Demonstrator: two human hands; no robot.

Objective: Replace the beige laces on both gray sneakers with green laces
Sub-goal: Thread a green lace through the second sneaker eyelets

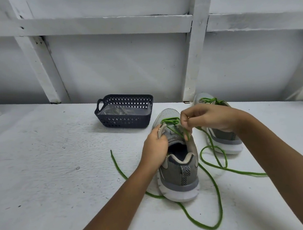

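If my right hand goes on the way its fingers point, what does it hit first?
Likely the laced top of the near sneaker: the right hand pinches the green lace, fingers pointing down at it.

1. Near gray sneaker (181, 176): gray mesh upper, white sole, striped heel tab. It stands upright on its sole, heel at 6 o'clock and toe at 12. The left hand (155, 145) grips its left eyelet edge.
2. Green lace (171, 121): crossed through the front eyelets of the near gray sneaker. The right hand (207, 117) pinches one strand above the tongue. Loose lengths trail over the surface, to 9 o'clock, in a long loop at 5 o'clock, and in a coil at 3 o'clock.
3. Far gray sneaker (223, 140): at 2 o'clock from the near one, upright, same heading, with green lacing (209, 100) visible on its forefoot.
4. Beige laces (118, 111): a pale tangle inside the dark basket (125, 97) at 11 o'clock.
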